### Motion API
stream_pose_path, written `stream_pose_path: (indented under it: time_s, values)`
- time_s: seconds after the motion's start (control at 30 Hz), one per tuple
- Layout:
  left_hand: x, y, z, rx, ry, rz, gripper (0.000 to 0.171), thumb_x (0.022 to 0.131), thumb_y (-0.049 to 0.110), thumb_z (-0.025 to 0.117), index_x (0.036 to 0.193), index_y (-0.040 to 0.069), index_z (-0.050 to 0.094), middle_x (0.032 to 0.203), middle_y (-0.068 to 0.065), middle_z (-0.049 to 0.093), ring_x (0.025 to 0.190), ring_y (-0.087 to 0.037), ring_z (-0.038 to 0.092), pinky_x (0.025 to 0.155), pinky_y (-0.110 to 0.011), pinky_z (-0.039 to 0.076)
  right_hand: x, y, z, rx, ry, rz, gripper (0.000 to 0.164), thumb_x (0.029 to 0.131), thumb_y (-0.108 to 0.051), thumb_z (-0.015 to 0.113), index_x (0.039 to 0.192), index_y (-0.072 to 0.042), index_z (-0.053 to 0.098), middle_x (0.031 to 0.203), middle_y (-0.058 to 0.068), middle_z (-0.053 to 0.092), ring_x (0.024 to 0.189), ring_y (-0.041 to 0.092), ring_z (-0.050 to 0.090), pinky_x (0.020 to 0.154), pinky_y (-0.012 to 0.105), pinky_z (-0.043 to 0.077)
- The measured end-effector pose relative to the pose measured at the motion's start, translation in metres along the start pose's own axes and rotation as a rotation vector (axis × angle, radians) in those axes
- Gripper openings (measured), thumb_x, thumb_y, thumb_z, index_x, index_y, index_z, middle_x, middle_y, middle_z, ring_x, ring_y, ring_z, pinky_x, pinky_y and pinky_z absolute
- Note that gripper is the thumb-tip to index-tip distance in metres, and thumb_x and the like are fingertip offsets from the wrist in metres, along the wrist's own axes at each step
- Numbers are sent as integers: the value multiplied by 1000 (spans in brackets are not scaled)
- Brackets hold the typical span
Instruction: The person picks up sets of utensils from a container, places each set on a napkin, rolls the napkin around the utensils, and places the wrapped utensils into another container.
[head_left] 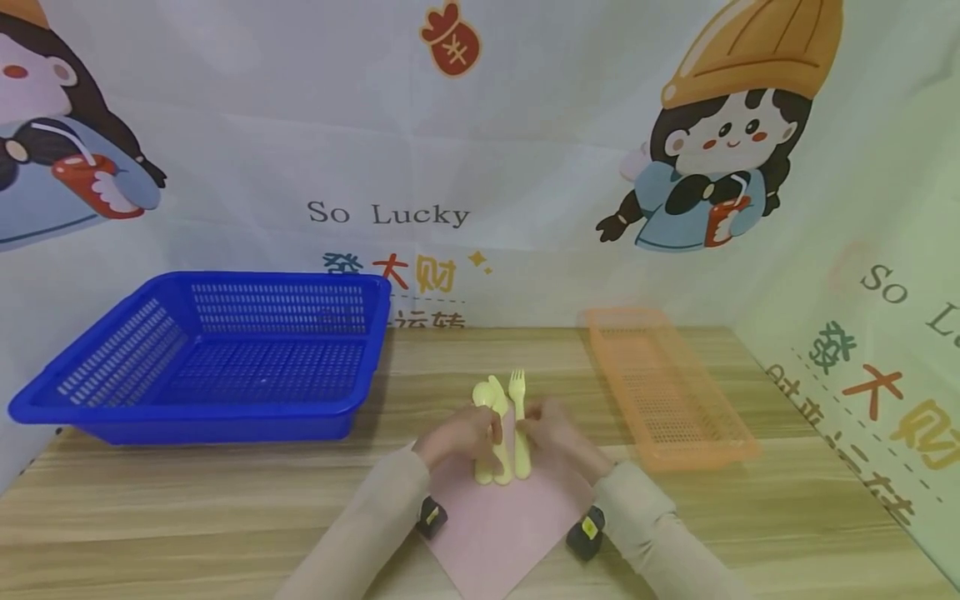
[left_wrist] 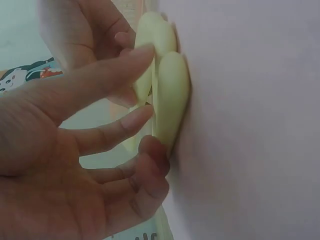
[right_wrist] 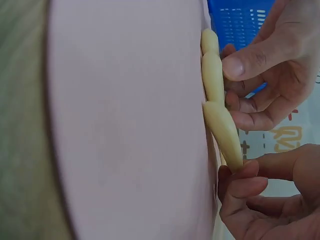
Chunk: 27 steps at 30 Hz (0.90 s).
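A pale yellow spoon [head_left: 483, 394], knife [head_left: 497, 395] and fork [head_left: 518, 387] lie side by side on a pink sheet [head_left: 495, 533], handles toward the person. My left hand [head_left: 461, 435] reaches over the spoon and knife from the left. Its thumb meets the knife handle [right_wrist: 213, 77], while its curled fingers sit at the spoon handle [left_wrist: 172, 90]. From the other side, my right hand [head_left: 557, 429] pinches the fork between thumb and fingers. The fork handle [right_wrist: 222, 130] shows in the right wrist view, with its pinched part hidden by the fingertips.
A large blue basket [head_left: 225, 425] stands at the left on the wooden table [head_left: 187, 517]. A shallow orange basket [head_left: 738, 452] sits at the right. Behind the table hangs a white printed cloth [head_left: 525, 167], which continues along the right side.
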<state>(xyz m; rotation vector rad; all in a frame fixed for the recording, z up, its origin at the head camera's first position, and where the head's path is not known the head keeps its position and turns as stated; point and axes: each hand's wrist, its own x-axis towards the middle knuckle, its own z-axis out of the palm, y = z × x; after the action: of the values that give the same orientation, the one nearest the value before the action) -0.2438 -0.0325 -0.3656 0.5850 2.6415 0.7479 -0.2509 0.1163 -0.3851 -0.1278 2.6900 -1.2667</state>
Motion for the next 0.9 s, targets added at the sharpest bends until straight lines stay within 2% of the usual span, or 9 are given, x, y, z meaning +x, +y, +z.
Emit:
stream_pose_path:
  time_s: [0.17,0.27,0.37,0.47,0.6,0.7,0.8,0.9]
  values:
    - [-2,-1,1,36,-11,33,37,57,13,81,83,3,56,84,-6,54,79,-17,47,72,-29,43,-2,-3,2,19,-12,-2,28,81,0,57,106,14,53,56,4,51,46,8,44,43,15,38]
    - [-2,-2,3,41,-25,49,39,56,12,80,85,4,56,84,-6,53,79,-17,46,71,-29,43,-4,-5,2,-27,-4,-27,33,79,3,57,108,15,50,55,4,50,45,8,44,42,15,39]
    - [-3,-2,5,35,-34,49,41,57,12,80,88,4,54,85,-5,50,79,-17,45,71,-29,43,-7,-6,2,-98,-14,-86,37,75,5,58,109,17,49,55,4,49,45,8,44,40,15,39]
    - [-3,-3,7,33,-34,48,42,57,12,80,89,4,54,85,-4,47,79,-16,43,70,-29,42,-13,-8,0,-199,-67,-141,27,74,2,62,98,13,55,63,5,51,48,10,45,42,17,40]
    - [-4,-3,7,48,-38,64,44,59,14,80,92,4,53,85,-3,45,79,-16,42,70,-28,41,-22,-13,-5,-269,-201,-163,22,69,-1,68,87,4,57,71,6,53,55,13,49,47,22,44]
    - [-5,-3,7,63,-33,75,45,60,15,81,92,3,53,85,-4,45,79,-16,41,70,-28,40,-27,-17,-9,-294,-276,-181,32,64,3,70,92,2,55,69,5,52,57,14,50,49,24,46]
    - [-5,-3,7,79,-16,89,45,59,15,81,93,3,53,86,-5,45,79,-16,42,69,-28,40,-30,-18,-10,-348,-291,-231,33,62,6,69,92,2,56,70,4,52,60,16,49,53,26,46]
    - [-6,-4,8,93,-3,103,47,59,15,81,96,5,54,89,-6,46,81,-17,43,71,-29,42,-33,-17,-10,-349,-279,-251,32,65,5,68,94,2,56,71,5,52,64,17,49,57,27,46]
